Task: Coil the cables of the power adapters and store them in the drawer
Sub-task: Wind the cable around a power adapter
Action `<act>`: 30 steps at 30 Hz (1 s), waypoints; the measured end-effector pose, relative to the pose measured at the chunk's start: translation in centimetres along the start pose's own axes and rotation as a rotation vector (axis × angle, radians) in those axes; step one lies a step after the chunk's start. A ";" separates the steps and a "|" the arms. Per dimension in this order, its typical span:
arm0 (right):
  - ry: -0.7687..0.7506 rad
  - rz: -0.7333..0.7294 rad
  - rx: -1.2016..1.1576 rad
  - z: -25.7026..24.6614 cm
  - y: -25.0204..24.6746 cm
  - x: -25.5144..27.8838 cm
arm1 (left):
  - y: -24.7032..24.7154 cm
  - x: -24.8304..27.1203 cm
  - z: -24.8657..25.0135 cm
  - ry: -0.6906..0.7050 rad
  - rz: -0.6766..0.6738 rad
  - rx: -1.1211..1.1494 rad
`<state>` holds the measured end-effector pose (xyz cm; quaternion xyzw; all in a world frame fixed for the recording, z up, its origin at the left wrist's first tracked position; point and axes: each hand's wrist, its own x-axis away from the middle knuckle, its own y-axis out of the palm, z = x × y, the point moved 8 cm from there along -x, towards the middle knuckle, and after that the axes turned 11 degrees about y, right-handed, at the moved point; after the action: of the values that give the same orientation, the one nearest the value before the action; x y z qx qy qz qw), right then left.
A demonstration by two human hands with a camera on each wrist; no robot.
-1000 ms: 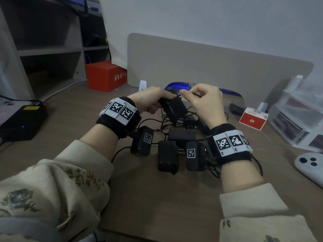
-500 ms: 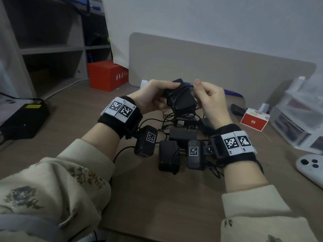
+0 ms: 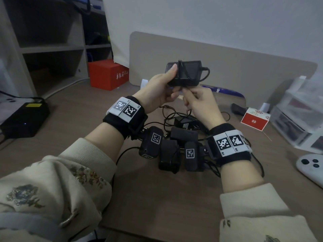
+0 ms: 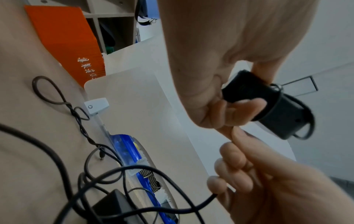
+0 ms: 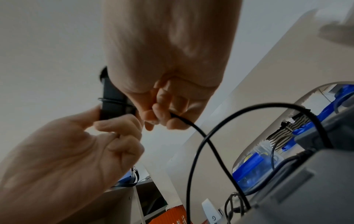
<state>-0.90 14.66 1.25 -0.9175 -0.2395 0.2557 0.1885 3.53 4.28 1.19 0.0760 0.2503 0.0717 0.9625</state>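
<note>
My left hand (image 3: 160, 88) grips a black power adapter (image 3: 187, 73) raised above the desk, thumb on its top; its thin cable is wrapped around the body. The same adapter (image 4: 275, 109) shows in the left wrist view, and in the right wrist view the adapter (image 5: 113, 100) sits between both hands. Just under it, my right hand (image 3: 199, 102) pinches the loose black cable (image 5: 191, 124), which trails down. More black adapters (image 3: 183, 133) and tangled cables (image 3: 171, 114) lie on the desk below my wrists. No drawer interior is visible.
A red box (image 3: 107, 74) stands at the back left, a black device (image 3: 22, 117) at the far left. A small red-and-white box (image 3: 254, 120), clear plastic drawers (image 3: 297, 117) and a white controller (image 3: 311, 166) are on the right. A beige divider panel (image 3: 244, 75) closes the back.
Both hands have lifted the adapter higher above the pile. The right hand has dropped from beside the adapter to below it, pulling the cable around the body.
</note>
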 end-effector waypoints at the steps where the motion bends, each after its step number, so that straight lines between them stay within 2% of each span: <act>1: -0.004 0.011 0.014 0.1 0.0 -0.1 | -0.3 -0.1 -0.2 0.012 0.021 -0.042; 6: -0.031 0.002 0.086 0.3 0.0 -0.2 | -1.3 -0.3 0.1 0.087 0.117 -0.229; 10: -0.027 -0.006 0.113 0.2 0.3 -0.1 | -2.7 -0.2 1.0 0.164 0.281 -0.435; 14: -0.049 0.021 0.129 -0.1 0.0 0.0 | -4.3 -0.1 0.9 0.164 0.381 -0.487; 16: -0.089 0.100 0.166 -0.4 -0.5 0.1 | -5.0 -0.1 1.0 0.158 0.382 -0.535; 19: -0.115 0.172 0.192 -0.5 -1.0 0.0 | -5.0 -0.3 1.2 0.164 0.315 -0.745; 23: -0.150 0.259 0.168 -0.8 -1.8 0.2 | -5.7 0.0 0.8 0.034 0.318 -0.950; 25: -0.158 0.292 0.147 -0.9 -2.1 0.3 | -5.7 0.1 0.6 -0.008 0.299 -0.924; 30: -0.106 0.346 0.058 -0.5 -2.7 0.1 | -4.1 0.4 0.8 -0.034 0.225 -0.694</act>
<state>-1.44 16.85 2.92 -0.9245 -0.0801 0.3390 0.1550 4.71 0.21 0.91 -0.2270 0.1852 0.2564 0.9211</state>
